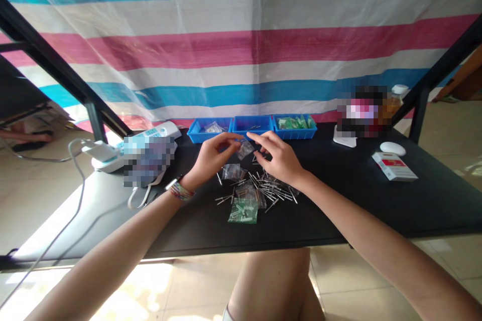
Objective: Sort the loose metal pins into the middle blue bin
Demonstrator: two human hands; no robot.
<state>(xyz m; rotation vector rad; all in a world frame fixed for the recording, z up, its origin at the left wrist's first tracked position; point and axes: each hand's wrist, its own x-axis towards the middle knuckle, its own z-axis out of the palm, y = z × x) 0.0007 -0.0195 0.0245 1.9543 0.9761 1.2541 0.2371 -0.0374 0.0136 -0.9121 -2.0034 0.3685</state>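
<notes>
My left hand (pixel 213 156) is raised over the black table (pixel 376 200) and pinches a small clear plastic bag (pixel 245 149) between thumb and fingers. My right hand (pixel 276 156) hovers just right of the bag with its fingers spread, the fingertips close to the bag. Below both hands lies a loose pile of small metal rivets (pixel 269 188). Beside the pile lie more small clear bags (pixel 232 172) and a bag with green parts (pixel 244 210).
Three blue bins (pixel 251 127) stand in a row at the table's back edge. A white power strip (pixel 113 153) with a cable lies at the left, and a white mouse (pixel 392 148) and a red-and-white box (pixel 394 166) at the right. A striped tarp hangs behind.
</notes>
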